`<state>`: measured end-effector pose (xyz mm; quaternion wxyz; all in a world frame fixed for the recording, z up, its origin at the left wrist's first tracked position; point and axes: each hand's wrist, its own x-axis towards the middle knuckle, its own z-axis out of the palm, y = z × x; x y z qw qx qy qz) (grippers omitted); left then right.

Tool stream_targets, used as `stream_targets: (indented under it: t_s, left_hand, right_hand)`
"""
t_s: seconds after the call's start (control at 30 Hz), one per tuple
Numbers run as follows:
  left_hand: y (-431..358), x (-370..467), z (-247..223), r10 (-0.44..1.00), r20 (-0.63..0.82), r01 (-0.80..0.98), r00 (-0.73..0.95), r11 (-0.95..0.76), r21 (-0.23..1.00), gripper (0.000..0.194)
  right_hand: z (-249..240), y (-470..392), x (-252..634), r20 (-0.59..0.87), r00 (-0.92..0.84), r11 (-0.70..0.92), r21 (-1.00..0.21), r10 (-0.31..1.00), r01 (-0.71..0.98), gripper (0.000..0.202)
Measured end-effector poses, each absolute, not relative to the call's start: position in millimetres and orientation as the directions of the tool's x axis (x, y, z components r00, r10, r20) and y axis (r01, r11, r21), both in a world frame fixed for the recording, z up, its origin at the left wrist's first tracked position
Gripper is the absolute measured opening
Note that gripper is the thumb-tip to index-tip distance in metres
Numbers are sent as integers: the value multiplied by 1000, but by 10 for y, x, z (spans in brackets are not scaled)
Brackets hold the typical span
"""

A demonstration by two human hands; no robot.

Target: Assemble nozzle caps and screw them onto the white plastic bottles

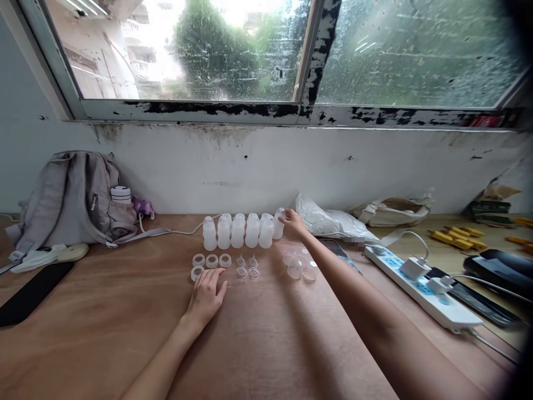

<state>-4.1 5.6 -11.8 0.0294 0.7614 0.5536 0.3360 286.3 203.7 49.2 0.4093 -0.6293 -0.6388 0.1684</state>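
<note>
My right hand (293, 221) reaches to the right end of a row of white translucent bottles (238, 231) and grips the top of the last bottle (278, 226), which is slightly tilted. Palm down on the table, my left hand (207, 289) has its fingers apart and partly covers the white rings (212, 261). Just right of the rings are several small clear nipple-like pieces (253, 272). Clear round caps (294, 271) are grouped below my right forearm, which overlaps their edge.
A grey backpack (79, 194) and a black phone-like slab (35, 294) are at the left. On the right lie a plastic bag (328, 219), a power strip (428, 294) with chargers, and yellow blocks (458, 238). A window (250, 55) is behind.
</note>
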Motion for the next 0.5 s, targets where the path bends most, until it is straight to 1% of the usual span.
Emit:
stream_targets:
  t_s: [0.23, 0.37, 0.43, 0.5]
  left_hand:
    - [53, -43, -108, 871, 466, 840, 156, -365, 402, 26]
    - [58, -60, -91, 863, 481, 859, 154, -357, 367, 28]
    - [71, -85, -87, 861, 489, 880, 139, -334, 338, 29]
    - [88, -114, -85, 865, 492, 914, 97, -273, 301, 29]
  right_hand:
    - [518, 1977, 2842, 317, 141, 143, -725, 938, 674, 34]
    - [591, 1877, 2794, 382, 199, 157, -721, 902, 675, 43]
    - [613, 1733, 2722, 446, 247, 177, -715, 860, 676, 39]
    - [568, 1502, 2616, 500, 258, 216, -705, 827, 676, 30]
